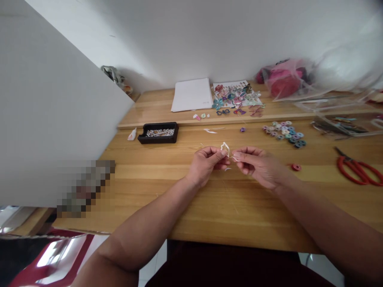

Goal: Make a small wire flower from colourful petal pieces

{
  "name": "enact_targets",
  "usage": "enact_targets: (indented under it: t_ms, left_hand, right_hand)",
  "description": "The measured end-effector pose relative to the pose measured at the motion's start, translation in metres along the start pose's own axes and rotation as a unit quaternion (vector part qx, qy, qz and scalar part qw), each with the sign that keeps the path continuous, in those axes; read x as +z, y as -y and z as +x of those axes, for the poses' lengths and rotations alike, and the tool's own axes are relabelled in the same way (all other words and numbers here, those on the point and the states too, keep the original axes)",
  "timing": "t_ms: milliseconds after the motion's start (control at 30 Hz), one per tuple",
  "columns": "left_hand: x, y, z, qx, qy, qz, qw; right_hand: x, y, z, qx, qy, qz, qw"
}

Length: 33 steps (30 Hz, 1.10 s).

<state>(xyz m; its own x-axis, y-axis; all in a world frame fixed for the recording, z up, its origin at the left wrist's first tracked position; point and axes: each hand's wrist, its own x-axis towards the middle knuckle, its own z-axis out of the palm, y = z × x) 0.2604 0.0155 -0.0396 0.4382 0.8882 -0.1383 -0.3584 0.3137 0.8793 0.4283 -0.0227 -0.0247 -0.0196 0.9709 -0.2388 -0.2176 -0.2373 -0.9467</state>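
Above the middle of the wooden table, my left hand (208, 162) pinches a small white looped outline (226, 147) between thumb and fingertips. Close beside it on the right, my right hand (255, 163) is closed on a thin white strip (235, 158). Whether the strip and the loop are one piece, I cannot tell. A small curved white scrap (228, 169) shows just below the left fingertips. Farther back lie thin white slivers (210, 130) and a purple thread bobbin (242, 129). To the right of my right hand is a red bobbin (296, 167).
Red-handled scissors (356, 167) lie at right, below a group of coloured bobbins (284, 130). A black tray (158, 139) of beads and a small white bottle (132, 134) are at left. The raised shelf holds white paper (191, 93) and colourful flower pieces (236, 95).
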Motion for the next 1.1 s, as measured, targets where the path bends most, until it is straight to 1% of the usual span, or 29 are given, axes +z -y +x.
enact_targets:
  t_ms: [133,267,567,800,1100]
  left_hand:
    - [-0.0004,0.0012,0.0005,-0.010,0.004,-0.013,1.000]
    - [-0.0009,0.0027,0.0008,-0.013,0.001,-0.002,1.000]
    - [0.0008,0.0032,-0.0002,-0.003,0.003,-0.012,1.000]
    - [0.0007,0.0022,-0.0011,0.007,0.030,-0.012,0.999]
    - [0.0012,0.0024,-0.0005,0.013,0.025,0.001,1.000]
  right_hand:
    - [0.0006,-0.0005,0.0000,0.002,0.004,0.002,1.000]
    - [0.0021,0.0004,-0.0016,-0.001,0.003,-0.012,1.000]
    - [0.0052,-0.0010,-0.0016,-0.005,-0.018,-0.046,0.999]
    - [0.0029,0.0003,-0.0011,-0.020,-0.006,-0.042,0.999]
    - [0.0025,0.0015,-0.0017,-0.014,-0.009,-0.047,0.999]
